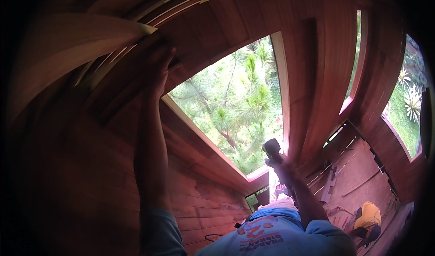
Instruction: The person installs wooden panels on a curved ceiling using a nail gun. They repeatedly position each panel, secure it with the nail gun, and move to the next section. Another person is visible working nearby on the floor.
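My left hand [159,70] is raised high against a dark wooden board [136,72] of the wall above the window. Its fingers are stretched upward along the wood, partly lost in shadow. In front of my body, low by the window's lower corner, my right hand [284,166] is closed round a hammer [272,149]. The dark hammer head points up and away from me, and its handle runs back under my forearm. Beside my left hand, a wide pale board [86,41] slants in from the upper left.
Pine branches show through the framed window opening [226,106]. More openings stand at right, including one onto grass [410,115]. Far below lies a reddish floor [362,170] with loose wood strips [330,183]. What looks like a person in yellow-orange [369,215] is at lower right.
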Demonstrator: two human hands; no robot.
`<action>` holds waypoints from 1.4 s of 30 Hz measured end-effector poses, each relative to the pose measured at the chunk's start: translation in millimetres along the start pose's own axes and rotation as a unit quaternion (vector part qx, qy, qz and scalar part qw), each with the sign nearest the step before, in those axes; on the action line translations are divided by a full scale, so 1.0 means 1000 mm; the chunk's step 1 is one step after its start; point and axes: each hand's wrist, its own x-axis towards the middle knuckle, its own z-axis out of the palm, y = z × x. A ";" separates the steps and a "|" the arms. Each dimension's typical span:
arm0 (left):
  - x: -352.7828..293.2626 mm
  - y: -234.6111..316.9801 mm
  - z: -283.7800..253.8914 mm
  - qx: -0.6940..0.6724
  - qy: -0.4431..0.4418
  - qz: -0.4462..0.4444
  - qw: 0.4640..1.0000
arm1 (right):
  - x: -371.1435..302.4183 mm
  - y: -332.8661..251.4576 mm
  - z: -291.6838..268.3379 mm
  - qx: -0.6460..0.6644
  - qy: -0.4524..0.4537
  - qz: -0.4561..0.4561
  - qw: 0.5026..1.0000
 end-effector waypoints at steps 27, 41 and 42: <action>-0.073 -0.005 -0.061 0.484 0.062 0.196 0.851 | -0.085 0.291 -0.094 0.103 0.234 0.384 0.887; -0.071 -0.049 -0.068 0.372 0.180 0.070 0.908 | -0.072 0.310 -0.117 -0.217 0.145 0.371 0.891; -0.072 -0.042 -0.060 0.437 0.198 0.096 0.872 | -0.072 0.305 -0.117 -0.234 0.149 0.364 0.889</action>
